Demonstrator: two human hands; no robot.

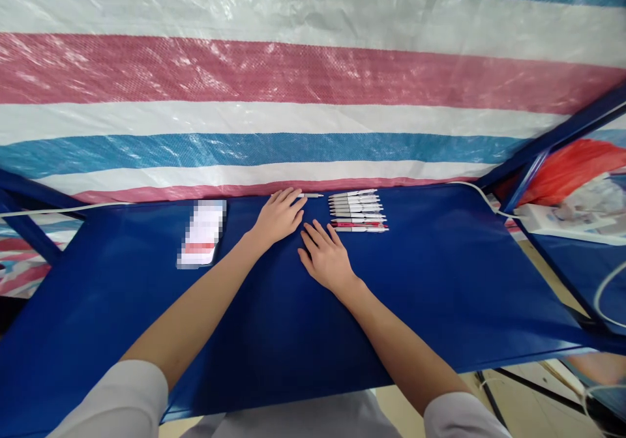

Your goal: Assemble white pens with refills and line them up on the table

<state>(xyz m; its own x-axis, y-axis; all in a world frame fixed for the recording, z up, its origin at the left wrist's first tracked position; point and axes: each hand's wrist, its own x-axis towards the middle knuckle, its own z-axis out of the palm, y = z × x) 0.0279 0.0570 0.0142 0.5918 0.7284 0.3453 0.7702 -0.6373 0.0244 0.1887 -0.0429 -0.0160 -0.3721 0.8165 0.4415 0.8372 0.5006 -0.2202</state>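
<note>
Both of my hands lie flat on a blue table. My left hand rests palm down, fingers stretched toward the far edge, its fingertips touching a single grey pen. My right hand lies open just below and to the right of it, fingers spread. A neat row of several white pens, with a red one at the near end, lies directly right of my right hand's fingertips. Neither hand grips anything.
A white blurred card or phone lies on the table's left part. A striped red, white and blue tarp hangs behind. A white cable runs to a power strip at right, beside a blue frame.
</note>
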